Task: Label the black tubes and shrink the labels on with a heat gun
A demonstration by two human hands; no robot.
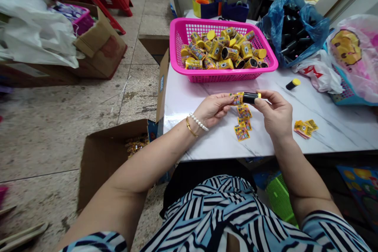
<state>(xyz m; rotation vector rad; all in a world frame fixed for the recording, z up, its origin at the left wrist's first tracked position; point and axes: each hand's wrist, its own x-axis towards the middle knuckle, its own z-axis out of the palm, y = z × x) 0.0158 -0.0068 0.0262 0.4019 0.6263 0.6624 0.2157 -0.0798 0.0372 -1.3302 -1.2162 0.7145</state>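
My left hand (217,107) pinches a yellow printed label sleeve (237,99) above the white table. Its right end meets a small black bottle (250,98), which lies level in the air. My right hand (275,111) grips that bottle at its yellow cap (259,95) between thumb and fingers. How far the sleeve reaches over the bottle, I cannot tell. Below the hands, several flat yellow labels (242,123) lie on the table in a loose column. Another little pile of labels (305,128) sits right of my right wrist.
A pink basket (223,77) of several labelled yellow containers (217,49) stands at the back. Right of it are a blue bag (267,19) of black bottles and a lone black bottle (292,84) with yellow cap. An open cardboard box (102,147) is left of the table.
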